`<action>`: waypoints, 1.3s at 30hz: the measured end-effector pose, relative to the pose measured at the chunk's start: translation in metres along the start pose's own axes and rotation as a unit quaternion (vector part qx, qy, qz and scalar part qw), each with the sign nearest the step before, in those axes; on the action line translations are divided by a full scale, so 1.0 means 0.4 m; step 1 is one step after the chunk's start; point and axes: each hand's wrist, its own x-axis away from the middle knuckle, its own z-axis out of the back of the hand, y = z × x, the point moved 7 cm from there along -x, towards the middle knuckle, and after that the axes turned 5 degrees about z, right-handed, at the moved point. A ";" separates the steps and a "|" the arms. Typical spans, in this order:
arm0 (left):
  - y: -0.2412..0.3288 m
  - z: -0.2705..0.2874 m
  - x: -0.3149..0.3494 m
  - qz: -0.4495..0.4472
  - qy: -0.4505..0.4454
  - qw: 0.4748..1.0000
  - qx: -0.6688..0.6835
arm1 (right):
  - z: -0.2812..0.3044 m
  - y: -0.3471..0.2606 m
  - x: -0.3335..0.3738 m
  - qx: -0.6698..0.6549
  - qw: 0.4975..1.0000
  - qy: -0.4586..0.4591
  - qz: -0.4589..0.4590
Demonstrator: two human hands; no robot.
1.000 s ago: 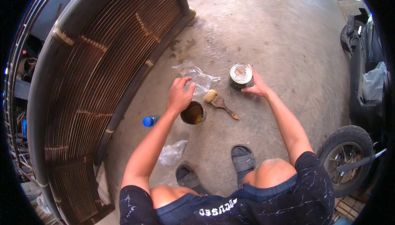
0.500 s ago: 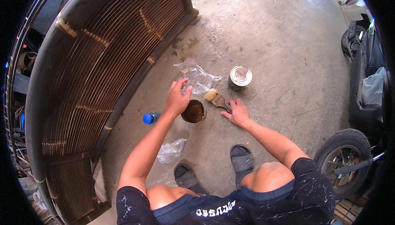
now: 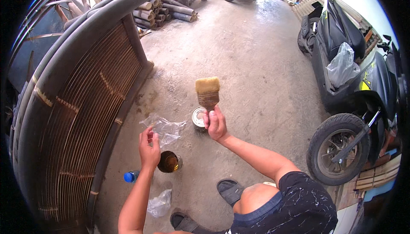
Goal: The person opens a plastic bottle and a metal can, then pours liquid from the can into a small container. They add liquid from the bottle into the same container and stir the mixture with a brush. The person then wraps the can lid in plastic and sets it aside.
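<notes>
My right hand (image 3: 217, 125) is wrapped round the handle of a wide paintbrush (image 3: 208, 92). Its pale yellowish bristles point up and away from me, above the floor. Behind that hand a closed tin can (image 3: 199, 117) with a silvery lid stands on the concrete, partly covered by my fingers. My left hand (image 3: 149, 150) hovers beside an open can (image 3: 170, 161) of brown liquid; its fingers are loosely bent, thumb apart, holding nothing. Crumpled clear plastic (image 3: 168, 132) lies just beyond this hand. A blue-capped bottle (image 3: 130, 176) is left of my forearm.
A curved bamboo bench (image 3: 81, 118) fills the left side. A motorbike (image 3: 341, 148) stands at the right with a plastic bag (image 3: 343, 65) on it. Cut bamboo poles (image 3: 158, 11) are stacked far off. Another crumpled plastic bag (image 3: 160, 203) lies near my feet.
My right hand has picked the paintbrush up off the floor and raised it, bristles up. The view has tilted up and turned right. My left hand stays beside the open can.
</notes>
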 end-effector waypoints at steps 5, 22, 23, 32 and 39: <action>0.012 0.032 -0.020 -0.007 0.042 0.999 0.025 | -0.184 0.071 0.081 0.113 0.986 -0.117 -0.021; -0.007 0.124 0.012 0.017 0.069 0.996 0.050 | 0.048 0.387 0.235 0.282 0.948 0.018 -0.145; -0.007 0.110 0.006 0.017 0.062 0.996 0.054 | 0.073 0.384 0.200 0.289 0.950 -0.003 -0.119; 0.070 0.002 0.003 -0.012 -0.093 0.995 0.045 | 0.029 0.377 0.027 0.075 0.968 -0.227 -0.071; 0.051 0.109 0.054 -0.006 -0.099 0.994 -0.035 | 0.023 0.344 0.072 0.211 0.949 -0.234 -0.009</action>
